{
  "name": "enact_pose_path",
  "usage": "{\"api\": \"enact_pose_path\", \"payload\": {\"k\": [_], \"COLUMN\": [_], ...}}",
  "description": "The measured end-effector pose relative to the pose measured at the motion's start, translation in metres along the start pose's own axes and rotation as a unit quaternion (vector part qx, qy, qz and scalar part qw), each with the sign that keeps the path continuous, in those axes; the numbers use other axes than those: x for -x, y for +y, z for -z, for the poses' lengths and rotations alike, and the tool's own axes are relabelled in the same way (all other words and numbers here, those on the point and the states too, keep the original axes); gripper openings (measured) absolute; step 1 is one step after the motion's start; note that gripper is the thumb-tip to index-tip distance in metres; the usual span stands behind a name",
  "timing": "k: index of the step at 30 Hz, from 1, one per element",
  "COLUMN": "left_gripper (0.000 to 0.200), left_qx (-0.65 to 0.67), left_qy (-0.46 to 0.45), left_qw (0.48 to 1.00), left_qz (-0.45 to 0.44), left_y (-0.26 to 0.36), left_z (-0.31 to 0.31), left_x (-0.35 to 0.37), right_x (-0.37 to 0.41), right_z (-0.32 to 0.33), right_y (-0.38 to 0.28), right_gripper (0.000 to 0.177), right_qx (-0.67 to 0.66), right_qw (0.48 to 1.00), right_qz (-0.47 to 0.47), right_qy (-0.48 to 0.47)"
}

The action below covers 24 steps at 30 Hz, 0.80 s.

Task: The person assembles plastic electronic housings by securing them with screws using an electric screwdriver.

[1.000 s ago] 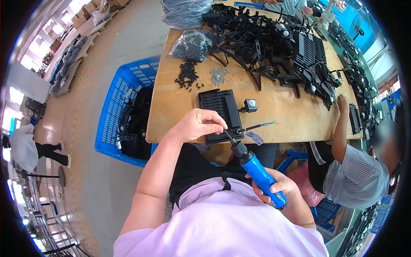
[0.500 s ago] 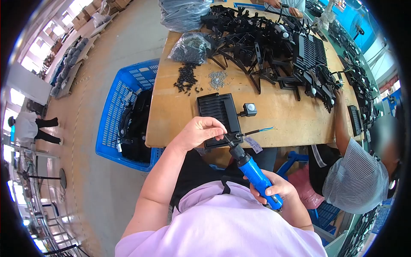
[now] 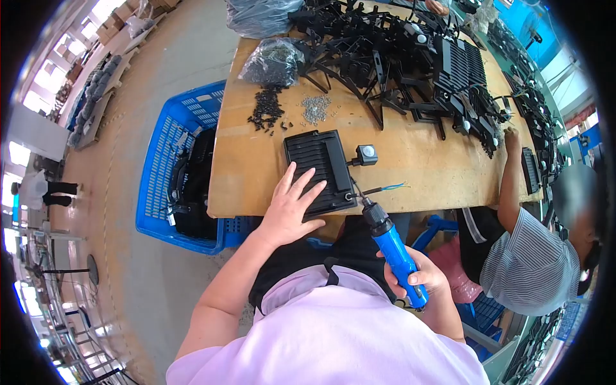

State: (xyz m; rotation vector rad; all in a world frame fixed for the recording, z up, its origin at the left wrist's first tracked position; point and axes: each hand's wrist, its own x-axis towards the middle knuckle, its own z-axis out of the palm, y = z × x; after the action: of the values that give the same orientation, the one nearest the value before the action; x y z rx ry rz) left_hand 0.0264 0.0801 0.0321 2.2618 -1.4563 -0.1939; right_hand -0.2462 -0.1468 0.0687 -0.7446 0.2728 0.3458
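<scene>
Fingers spread, my left hand (image 3: 292,208) rests on the lower left part of a black finned lamp housing (image 3: 317,163) at the table's front edge. A small black sensor box with a white dome (image 3: 366,154) sticks out from the housing's right side. Below it a short cable (image 3: 378,190) ends in thin coloured wires. My right hand (image 3: 417,273) is wrapped round a blue electric screwdriver (image 3: 396,256), whose bit points up at the housing's lower right corner. Whether the tip touches anything is too small to tell.
Black screws (image 3: 265,109), silver screws (image 3: 316,110) and a bag of dark parts (image 3: 273,62) lie behind the housing. Black brackets (image 3: 359,51) are piled at the back. A blue crate (image 3: 154,186) stands left of the table (image 3: 417,186). A co-worker (image 3: 532,263) sits at right.
My left hand has left the screwdriver's bit, opened and come down on the housing. The screwdriver in my right hand has shifted slightly right.
</scene>
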Motion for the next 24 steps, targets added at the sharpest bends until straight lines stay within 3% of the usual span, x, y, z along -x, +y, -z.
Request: {"api": "enact_pose_path", "payload": {"k": [10, 13, 14, 18, 24], "left_gripper": [0.069, 0.059, 0.043, 0.024, 0.021], "left_qx": [-0.012, -0.013, -0.014, 0.000, 0.004], "left_qy": [0.130, 0.172, 0.203, 0.187, 0.197], "left_qw": [0.990, 0.984, 0.979, 0.982, 0.980], "left_qz": [0.055, 0.038, 0.016, 0.004, -0.015], "left_y": [0.033, 0.042, 0.046, 0.049, 0.050], "left_z": [-0.044, -0.044, -0.044, -0.049, -0.047], "left_x": [-0.033, -0.034, -0.034, -0.036, -0.040], "right_x": [0.017, 0.017, 0.017, 0.016, 0.013], "right_z": [0.006, 0.008, 0.009, 0.023, 0.031], "right_y": [0.004, 0.010, 0.012, 0.028, 0.042], "right_gripper": [0.096, 0.094, 0.094, 0.089, 0.084], "right_qx": [0.044, 0.071, 0.076, 0.074, 0.065], "right_qw": [0.996, 0.993, 0.992, 0.993, 0.995], "right_qz": [-0.002, -0.011, -0.016, -0.027, -0.025], "right_qy": [0.082, 0.099, 0.102, 0.091, 0.067]}}
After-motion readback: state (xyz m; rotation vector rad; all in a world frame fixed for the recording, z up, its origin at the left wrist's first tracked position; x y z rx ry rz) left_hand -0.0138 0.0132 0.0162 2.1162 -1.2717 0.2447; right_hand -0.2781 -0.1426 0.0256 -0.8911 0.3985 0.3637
